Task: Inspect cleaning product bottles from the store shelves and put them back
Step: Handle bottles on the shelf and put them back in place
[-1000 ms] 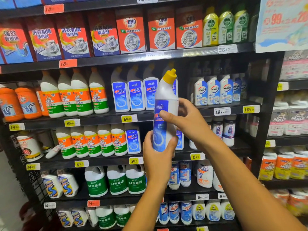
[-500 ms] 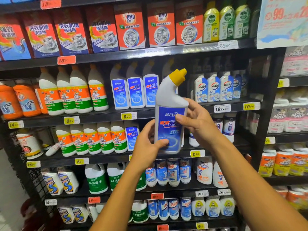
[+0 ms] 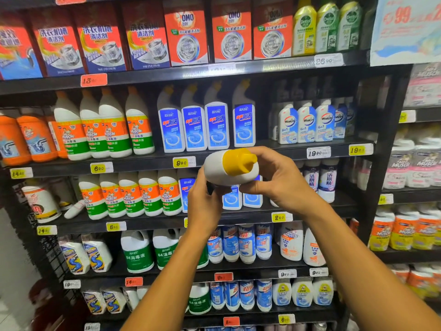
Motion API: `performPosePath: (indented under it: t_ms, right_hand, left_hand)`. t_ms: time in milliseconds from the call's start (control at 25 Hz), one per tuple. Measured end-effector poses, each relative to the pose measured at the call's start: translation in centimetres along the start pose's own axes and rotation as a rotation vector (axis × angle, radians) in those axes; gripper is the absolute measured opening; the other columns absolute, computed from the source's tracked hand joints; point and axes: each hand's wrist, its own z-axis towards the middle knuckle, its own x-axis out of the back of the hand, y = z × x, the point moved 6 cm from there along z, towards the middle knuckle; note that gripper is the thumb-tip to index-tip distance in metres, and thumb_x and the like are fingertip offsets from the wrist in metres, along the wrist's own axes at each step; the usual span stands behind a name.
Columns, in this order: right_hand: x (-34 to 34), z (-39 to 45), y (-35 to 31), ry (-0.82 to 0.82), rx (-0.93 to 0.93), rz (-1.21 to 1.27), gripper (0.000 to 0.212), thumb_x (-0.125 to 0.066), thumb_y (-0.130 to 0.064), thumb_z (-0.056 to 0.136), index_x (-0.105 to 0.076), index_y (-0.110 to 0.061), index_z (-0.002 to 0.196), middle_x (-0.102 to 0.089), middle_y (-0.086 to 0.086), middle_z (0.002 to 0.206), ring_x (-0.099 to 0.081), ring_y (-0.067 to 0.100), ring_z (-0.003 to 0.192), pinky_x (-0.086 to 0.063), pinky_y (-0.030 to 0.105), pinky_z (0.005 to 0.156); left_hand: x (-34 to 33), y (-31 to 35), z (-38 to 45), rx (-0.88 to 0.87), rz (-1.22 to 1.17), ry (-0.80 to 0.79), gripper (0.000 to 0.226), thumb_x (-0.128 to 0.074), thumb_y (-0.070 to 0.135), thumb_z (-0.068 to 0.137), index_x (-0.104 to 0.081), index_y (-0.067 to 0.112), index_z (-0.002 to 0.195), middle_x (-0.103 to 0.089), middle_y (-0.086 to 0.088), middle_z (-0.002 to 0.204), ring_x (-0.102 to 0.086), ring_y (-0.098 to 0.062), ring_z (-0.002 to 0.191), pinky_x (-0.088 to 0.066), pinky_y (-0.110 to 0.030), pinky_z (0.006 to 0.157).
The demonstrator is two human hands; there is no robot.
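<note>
Far to my left, on the shelf just above my hands, stand orange drain-cleaner bottles point(image 3: 35, 139), and beside them a row of white Mr Muscle bottles point(image 3: 105, 130) with orange and green labels. Below those, another row of the same brand point(image 3: 131, 194) runs along the next shelf down.

My left hand point(image 3: 205, 201) comes up from below, its fingers curled round the lower body of the white toilet-cleaner bottle point(image 3: 214, 170), thumb up along its left side. I hold the bottle in front of the shelving, clear of every shelf, tipped so that its yellow cap point(image 3: 238, 162) points back toward me and I look almost straight down onto its top. Its label is hidden from me at this angle.

Behind the bottle, four matching blue-labelled bottles point(image 3: 205, 127) stand upright in a row on the shelf above, over a yellow price tag point(image 3: 182, 162).

My right hand point(image 3: 279, 180) wraps the bottle from the other side: fingers arch over the top beside the cap, and the thumb presses in underneath. Both hands grip firmly, so the bottle rests between them.

Further right, the Walch bottles point(image 3: 307, 125) stand on the same upper shelf, and small dark-capped bottles point(image 3: 327, 180) stand just beyond my right wrist. At the far right, a neighbouring rack point(image 3: 381, 163) holds more Mr Muscle packs point(image 3: 415, 163).
</note>
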Motion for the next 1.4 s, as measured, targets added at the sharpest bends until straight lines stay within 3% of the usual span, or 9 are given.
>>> performPosePath:
  t_ms: [160, 320, 440, 760, 880, 1040, 1240, 1320, 1400]
  right_hand:
    - [0.3, 0.5, 0.0, 0.032, -0.010, 0.040, 0.058, -0.075, 0.015, 0.074, -0.061, -0.019, 0.120, -0.072, -0.010, 0.110, -0.067, 0.010, 0.105, -0.054, 0.025, 0.085]
    - [0.8, 1.1, -0.1, 0.055, -0.059, 0.134, 0.048, -0.072, -0.002, 0.077, -0.060, -0.016, 0.121, -0.075, -0.005, 0.105, -0.070, 0.012, 0.101, -0.056, 0.026, 0.082]
    - [0.9, 1.3, 0.3, 0.069, -0.117, 0.205, 0.039, -0.068, -0.012, 0.077, -0.062, -0.018, 0.115, -0.077, -0.007, 0.099, -0.072, 0.011, 0.097, -0.057, 0.022, 0.074]
    - [0.9, 1.5, 0.7, 0.109, -0.154, 0.252, 0.026, -0.070, -0.020, 0.083, -0.064, -0.025, 0.109, -0.077, -0.009, 0.097, -0.073, 0.009, 0.094, -0.057, 0.020, 0.067]
    - [1.0, 1.5, 1.2, 0.154, -0.183, 0.291, 0.042, -0.071, -0.025, 0.079, -0.060, -0.020, 0.119, -0.078, -0.004, 0.098, -0.073, 0.013, 0.095, -0.058, 0.023, 0.066]
    - [1.3, 1.6, 1.8, 0.240, -0.237, 0.328, 0.065, -0.068, -0.031, 0.079, -0.045, -0.024, 0.139, -0.078, 0.000, 0.098, -0.075, 0.018, 0.091, -0.058, 0.025, 0.063]
    - [1.6, 2.1, 2.9, 0.397, -0.364, 0.271, 0.026, -0.066, -0.034, 0.093, -0.067, -0.014, 0.110, -0.078, 0.006, 0.098, -0.076, 0.018, 0.083, -0.057, 0.025, 0.058]
    - [1.5, 2.2, 3.4, 0.403, -0.463, 0.271, 0.026, -0.065, -0.037, 0.094, -0.071, -0.013, 0.100, -0.078, 0.008, 0.094, -0.076, 0.018, 0.083, -0.059, 0.027, 0.061]
    - [1.4, 2.3, 3.9, 0.395, -0.535, 0.270, 0.026, -0.065, -0.037, 0.094, -0.073, -0.013, 0.096, -0.078, 0.008, 0.093, -0.076, 0.021, 0.087, -0.062, 0.033, 0.073]
  left_hand:
    - [0.4, 1.1, 0.0, 0.033, -0.123, -0.122, 0.049, -0.071, 0.000, 0.080, -0.059, 0.037, 0.110, -0.069, 0.027, 0.099, -0.064, 0.008, 0.092, -0.051, -0.010, 0.070]
    - [1.1, 0.6, -0.4, 0.138, -0.169, -0.360, 0.063, -0.085, 0.017, 0.068, -0.058, 0.027, 0.123, -0.070, 0.012, 0.116, -0.067, -0.009, 0.108, -0.055, -0.021, 0.085]
    - [1.8, 0.9, -1.0, 0.221, -0.293, -0.431, 0.069, -0.089, 0.029, 0.063, -0.058, 0.027, 0.124, -0.070, 0.004, 0.120, -0.069, -0.020, 0.109, -0.059, -0.031, 0.082]
    - [2.2, 2.4, -1.5, 0.284, -0.404, -0.459, 0.068, -0.089, 0.046, 0.061, -0.059, 0.036, 0.121, -0.070, 0.004, 0.120, -0.068, -0.019, 0.110, -0.058, -0.029, 0.079]
    - [1.6, 2.3, -2.2, 0.392, -0.521, -0.548, 0.075, -0.085, 0.047, 0.067, -0.049, 0.031, 0.131, -0.072, -0.001, 0.119, -0.068, -0.020, 0.112, -0.058, -0.028, 0.079]
    - [1.0, 2.8, -2.5, 0.397, -0.570, -0.477, 0.070, -0.071, 0.018, 0.086, -0.035, 0.040, 0.142, -0.076, -0.003, 0.108, -0.072, -0.020, 0.100, -0.060, -0.028, 0.068]
    - [0.6, 4.3, -1.7, 0.506, -0.684, -0.305, 0.056, -0.072, 0.024, 0.083, -0.054, 0.022, 0.135, -0.074, -0.004, 0.113, -0.073, -0.022, 0.099, -0.060, -0.031, 0.067]
    - [0.3, 4.8, -1.2, 0.581, -0.638, -0.294, 0.044, -0.070, 0.031, 0.082, -0.064, 0.017, 0.123, -0.074, -0.007, 0.112, -0.072, -0.023, 0.100, -0.060, -0.038, 0.074]
    - [0.2, 5.1, -0.7, 0.627, -0.580, -0.315, 0.027, -0.069, 0.033, 0.087, -0.072, 0.015, 0.107, -0.076, -0.007, 0.105, -0.073, -0.020, 0.088, -0.060, -0.035, 0.066]
